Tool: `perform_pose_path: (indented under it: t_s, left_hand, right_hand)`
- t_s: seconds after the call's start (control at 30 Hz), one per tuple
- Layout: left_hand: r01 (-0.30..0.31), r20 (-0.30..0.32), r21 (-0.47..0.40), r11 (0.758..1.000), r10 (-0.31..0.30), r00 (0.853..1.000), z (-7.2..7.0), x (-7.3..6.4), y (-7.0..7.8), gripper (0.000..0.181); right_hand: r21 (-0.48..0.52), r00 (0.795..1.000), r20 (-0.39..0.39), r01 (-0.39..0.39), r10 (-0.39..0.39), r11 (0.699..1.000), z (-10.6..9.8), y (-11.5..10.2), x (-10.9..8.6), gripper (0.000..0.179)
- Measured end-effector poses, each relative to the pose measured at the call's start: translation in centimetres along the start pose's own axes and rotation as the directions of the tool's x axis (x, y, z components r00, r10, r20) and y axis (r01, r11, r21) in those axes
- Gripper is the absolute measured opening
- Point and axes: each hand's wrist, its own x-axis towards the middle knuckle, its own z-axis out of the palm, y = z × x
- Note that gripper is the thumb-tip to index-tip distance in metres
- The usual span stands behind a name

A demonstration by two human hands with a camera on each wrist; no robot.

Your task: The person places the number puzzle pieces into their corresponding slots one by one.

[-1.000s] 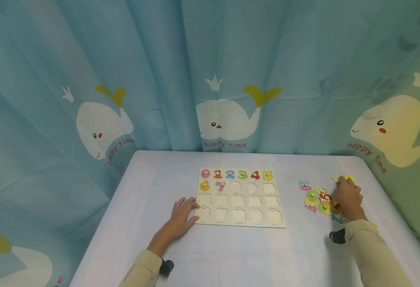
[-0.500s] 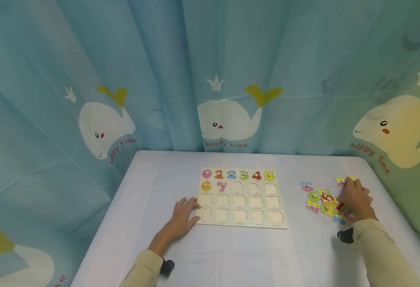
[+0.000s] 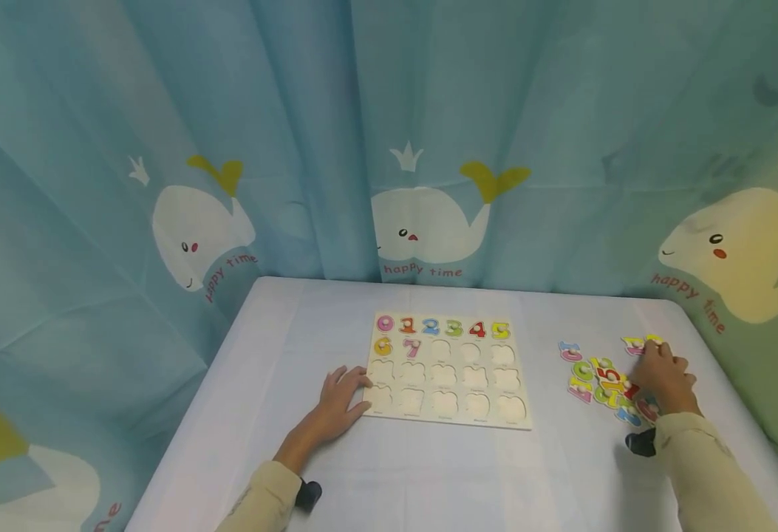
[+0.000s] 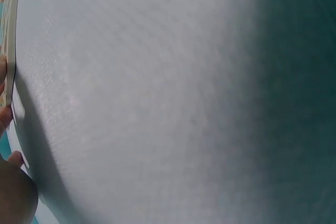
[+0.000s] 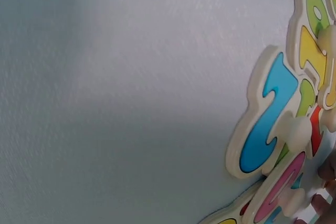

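Observation:
A wooden number puzzle board lies on the table, with colourful numbers 0 to 7 in its top rows and bare recesses below. My left hand rests at the board's left side, fingers touching its edge. My right hand is over the right part of a pile of number pieces, fingers bent down, fingertips beside a yellow piece; I cannot tell whether they pinch anything. A red 15 piece lies in the pile. The right wrist view shows a blue-numbered piece with a round knob.
The table has a white cover. A blue-green curtain with whale prints hangs behind and at both sides. A blue-and-pink piece lies at the pile's left edge, and a pink-and-yellow piece at its back.
My right hand has shifted slightly right over the pile, uncovering pieces near the front. The head view has tilted a little. My left hand stays at the board's edge.

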Motion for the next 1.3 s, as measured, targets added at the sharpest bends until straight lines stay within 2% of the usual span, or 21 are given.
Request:
perform_pose_path:
  t_s: [0.17, 0.4, 0.6, 0.8, 1.03, 1.2, 1.3]
  left_hand:
    - [-0.006, -0.007, 0.004, 1.0, 0.006, 1.0, 0.2, 0.1, -0.2, 0.026]
    - [-0.004, -0.002, 0.022, 1.0, 0.004, 1.0, 0.4, 0.2, -0.6, 0.026]
    - [-0.004, 0.001, 0.028, 1.0, 0.004, 1.0, 0.4, 0.2, -0.6, 0.025]
    - [-0.008, -0.009, 0.028, 1.0, 0.008, 1.0, 0.5, 0.2, -0.5, 0.026]
    - [-0.002, -0.002, 0.036, 0.999, 0.002, 1.0, 0.5, 0.2, -0.3, 0.026]
    - [-0.014, -0.015, 0.027, 1.0, 0.014, 1.0, 0.4, 0.1, -0.3, 0.026]
    - [-0.007, -0.016, 0.025, 1.0, 0.007, 1.0, 0.4, 0.1, -0.4, 0.026]
  right_hand:
    - [0.024, 1.0, -0.021, -0.013, 0.014, 1.0, 0.1, -0.1, -0.3, 0.096]
    - [0.052, 0.999, 0.003, -0.049, 0.049, 0.997, -0.2, -0.3, -0.9, 0.091]
    - [0.064, 0.999, -0.048, 0.006, -0.003, 0.998, -0.2, -0.3, -1.0, 0.093]
    - [0.066, 0.988, -0.137, 0.08, -0.071, 0.995, 0.1, -0.4, -0.7, 0.08]
    - [0.064, 0.988, -0.127, 0.093, -0.084, 0.994, 0.1, -1.4, -1.0, 0.079]
    - [0.065, 0.98, -0.155, 0.139, -0.128, 0.988, 0.4, -2.4, -1.4, 0.073]
    - [0.075, 0.981, -0.152, 0.134, -0.122, 0.988, 0.6, -3.3, -1.5, 0.074]
